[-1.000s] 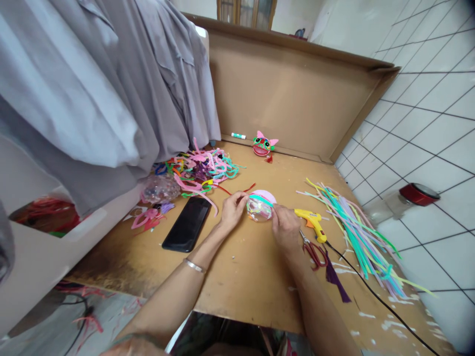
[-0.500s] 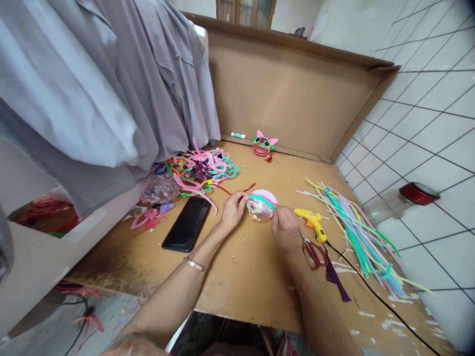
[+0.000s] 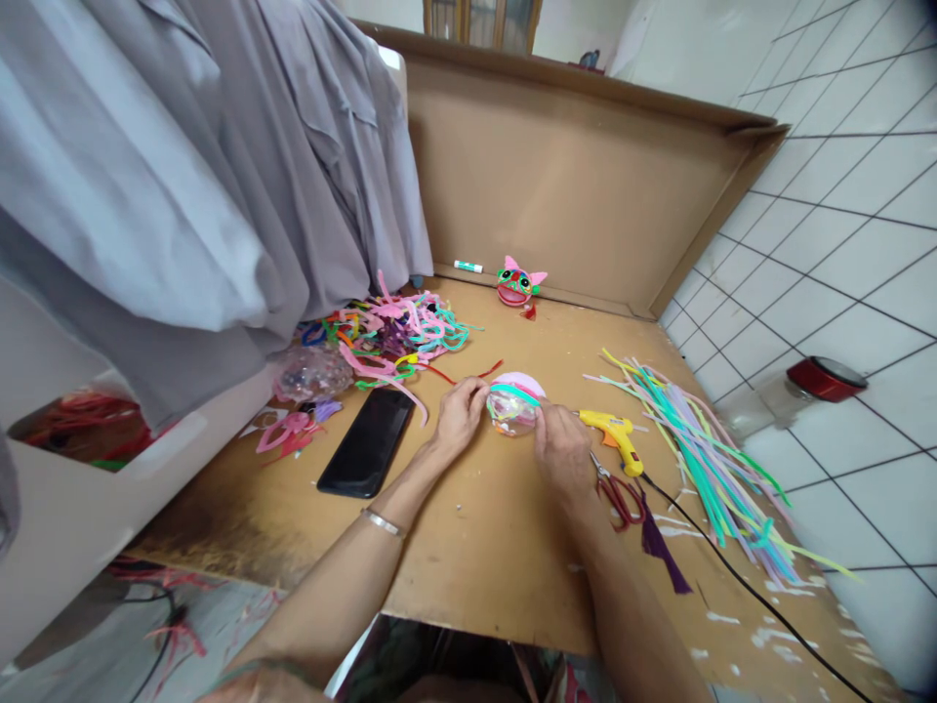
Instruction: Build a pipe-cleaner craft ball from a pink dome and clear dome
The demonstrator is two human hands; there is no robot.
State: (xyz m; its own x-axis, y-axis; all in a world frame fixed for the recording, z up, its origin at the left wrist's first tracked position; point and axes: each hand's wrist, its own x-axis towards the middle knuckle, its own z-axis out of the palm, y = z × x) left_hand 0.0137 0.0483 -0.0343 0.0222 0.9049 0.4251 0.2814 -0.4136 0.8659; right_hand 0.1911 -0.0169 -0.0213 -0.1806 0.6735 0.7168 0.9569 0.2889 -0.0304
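Note:
A clear plastic ball with a pink top and a teal pipe cleaner round it rests on the brown cardboard table. My left hand grips its left side with curled fingers. My right hand pinches its right side, where the teal strand ends. A yellow glue gun lies just right of my right hand, with red scissors below it.
A black phone lies left of my left hand. A tangled pile of pipe cleaners sits behind it, a straight bundle at the right. A finished pink-eared toy and glue stick stand by the cardboard back wall. Grey cloth hangs left.
Hardly anything has changed; both hands stay on the ball, with my right hand's fingers shifting slightly along the teal strand.

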